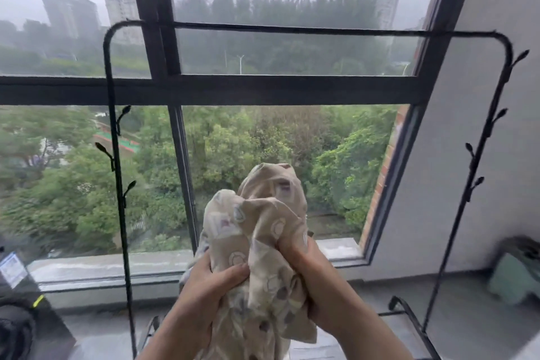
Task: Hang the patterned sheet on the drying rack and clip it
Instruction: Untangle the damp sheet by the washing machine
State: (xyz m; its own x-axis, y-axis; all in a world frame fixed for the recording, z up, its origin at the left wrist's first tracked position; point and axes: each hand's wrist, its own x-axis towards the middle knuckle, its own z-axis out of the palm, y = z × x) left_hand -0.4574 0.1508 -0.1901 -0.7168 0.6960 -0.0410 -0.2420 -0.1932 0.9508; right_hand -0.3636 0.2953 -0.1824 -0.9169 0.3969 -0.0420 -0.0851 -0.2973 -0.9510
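Our left hand [209, 280] and right hand [304, 269] both have their fingers curled tight into the bunched beige cotton sheet with its pale ring-and-square pattern [263, 231], holding it up in front of us. We judge the task barely begun: the thin black metal drying rack [292, 29] has nothing draped over its top bar, and no clips are in view.

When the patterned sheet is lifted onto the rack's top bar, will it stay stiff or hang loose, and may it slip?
Probably floppy: the patterned sheet is bunched in deep folds between the left hand and right hand. It looks thin, so likely light. On the narrow top bar it may slide unless clipped.
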